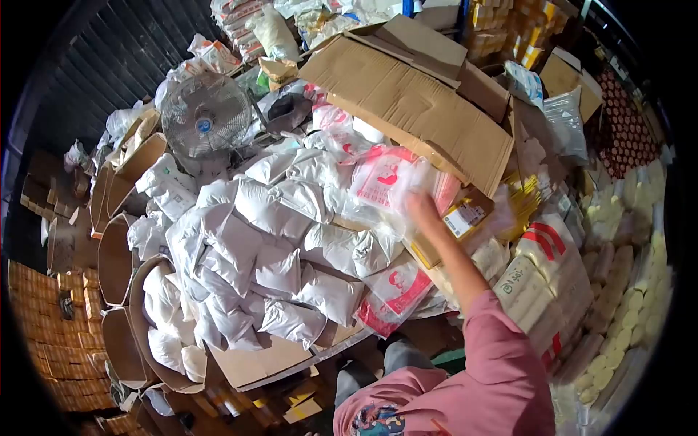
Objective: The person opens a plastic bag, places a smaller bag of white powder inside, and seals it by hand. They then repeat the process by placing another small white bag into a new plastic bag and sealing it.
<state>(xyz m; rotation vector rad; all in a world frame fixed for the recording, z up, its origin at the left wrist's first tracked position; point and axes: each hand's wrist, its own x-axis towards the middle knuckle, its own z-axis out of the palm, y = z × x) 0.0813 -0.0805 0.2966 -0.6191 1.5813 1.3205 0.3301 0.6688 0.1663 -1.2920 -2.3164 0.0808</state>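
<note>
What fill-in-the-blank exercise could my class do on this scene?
1. The right hand reaches out from a ____ sleeve.
2. It reaches to clear plastic bags printed in ____.
3. Beyond the pile of white sacks stands a round, wire-caged ____.
Missing words: pink; red; fan.
</note>
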